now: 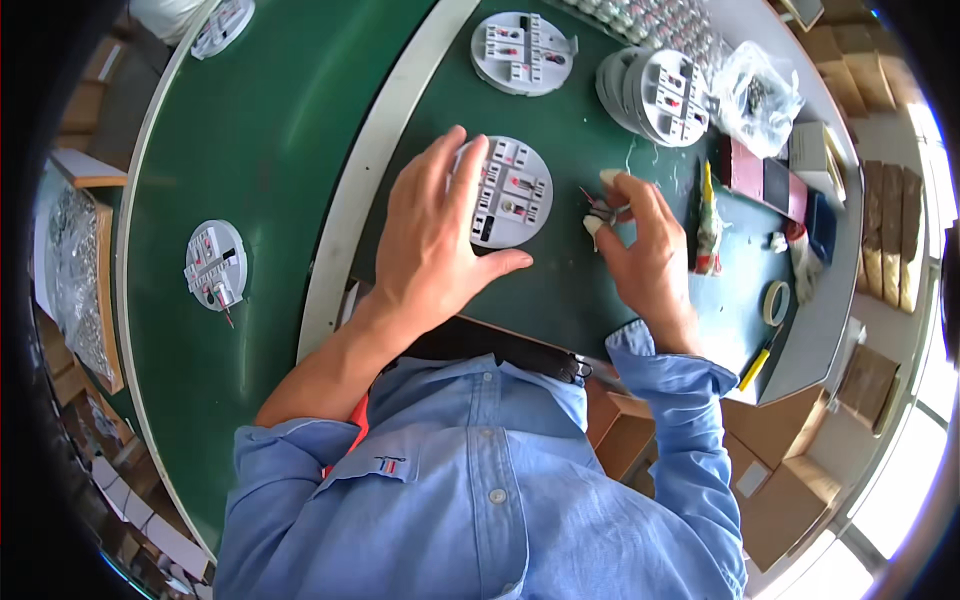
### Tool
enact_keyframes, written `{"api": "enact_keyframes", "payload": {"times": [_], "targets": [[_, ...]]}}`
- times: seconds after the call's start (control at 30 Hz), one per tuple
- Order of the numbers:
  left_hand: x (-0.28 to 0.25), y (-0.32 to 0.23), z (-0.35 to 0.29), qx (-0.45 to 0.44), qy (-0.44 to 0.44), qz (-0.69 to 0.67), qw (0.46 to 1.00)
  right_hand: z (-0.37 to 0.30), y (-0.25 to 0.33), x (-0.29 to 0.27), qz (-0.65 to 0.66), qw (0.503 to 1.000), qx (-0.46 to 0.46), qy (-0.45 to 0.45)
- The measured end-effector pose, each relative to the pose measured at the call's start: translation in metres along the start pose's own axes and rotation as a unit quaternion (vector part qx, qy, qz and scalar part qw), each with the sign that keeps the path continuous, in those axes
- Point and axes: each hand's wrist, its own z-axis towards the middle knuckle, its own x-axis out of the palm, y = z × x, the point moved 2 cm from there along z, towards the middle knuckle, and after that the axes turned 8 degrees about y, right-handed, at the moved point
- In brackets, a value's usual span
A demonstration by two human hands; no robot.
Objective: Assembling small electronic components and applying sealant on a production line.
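A round white plastic disc (512,195) with black slots and small red-marked parts lies on the green work surface before me. My left hand (428,225) is at the disc's left side, fingers stretched out and thumb apart. It covers the disc's left edge, so I cannot see whether it touches. To the right of the disc, my right hand (640,225) is closed in a pinch, with pale finger cots on the thumb and a fingertip. Between them is a small part with thin red and dark wires (598,207); its exact kind is too small to tell.
More discs stand at the back: one alone (522,72) and a stack (668,98). A clear plastic bag (757,95), tape roll (775,303) and yellow-handled tool (755,368) are on the right. Left, a raised rim (385,150) borders a green strip carrying another disc (215,264).
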Motion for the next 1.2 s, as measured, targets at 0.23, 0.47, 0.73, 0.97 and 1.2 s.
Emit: {"api": "enact_keyframes", "payload": {"times": [0.23, 0.47, 0.73, 0.97, 1.2], "targets": [[-0.022, 0.011, 0.001, 0.009, 0.041, -0.083, 0.996, -0.017, 0.001, -0.014, 0.057, 0.997, 0.050, 0.016], [-0.017, 0.020, -0.012, 0.035, 0.009, -0.050, 0.998, 0.009, 0.082, 0.002, 0.087, 0.992, -0.065, 0.066], [-0.019, 0.036, -0.012, 0.020, -0.012, -0.072, 0.997, 0.055, 0.108, 0.035, 0.026, 0.972, -0.169, 0.159], [-0.018, 0.047, -0.013, -0.010, -0.037, -0.073, 0.997, 0.061, 0.126, 0.048, 0.041, 0.982, -0.108, 0.152], [-0.019, 0.049, -0.007, -0.020, -0.033, -0.052, 0.998, 0.068, 0.126, 0.043, -0.021, 0.980, -0.101, 0.168]]}}
